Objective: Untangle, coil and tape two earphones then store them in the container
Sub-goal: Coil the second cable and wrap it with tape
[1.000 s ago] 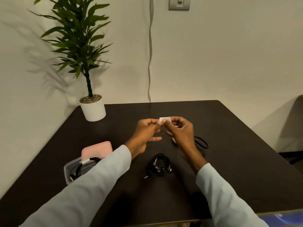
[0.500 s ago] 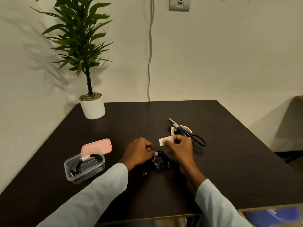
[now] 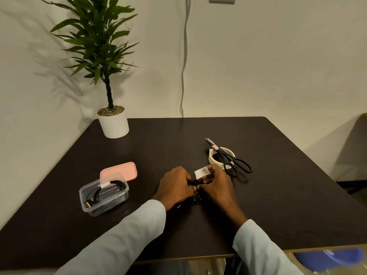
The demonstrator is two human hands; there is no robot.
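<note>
A coiled black earphone (image 3: 195, 183) lies in the middle of the dark table, mostly hidden under my hands. My left hand (image 3: 174, 185) grips the coil from the left. My right hand (image 3: 217, 183) pinches a small white piece of tape (image 3: 202, 173) just above the coil and also touches the cable. Left of my hands stands a clear plastic container (image 3: 89, 203) holding another coiled black earphone (image 3: 111, 188) bound with white tape. Its pink lid (image 3: 119, 172) leans behind it.
A roll of masking tape (image 3: 213, 158) with black scissors (image 3: 230, 160) across it sits just right of and behind my hands. A potted plant (image 3: 113, 124) stands at the table's back left corner. A blue object (image 3: 335, 259) lies below the table's near right edge.
Both hands came down from above the table to the coiled earphone. My left hand has taken hold of the coil, and my right hand has carried the tape piece down to it.
</note>
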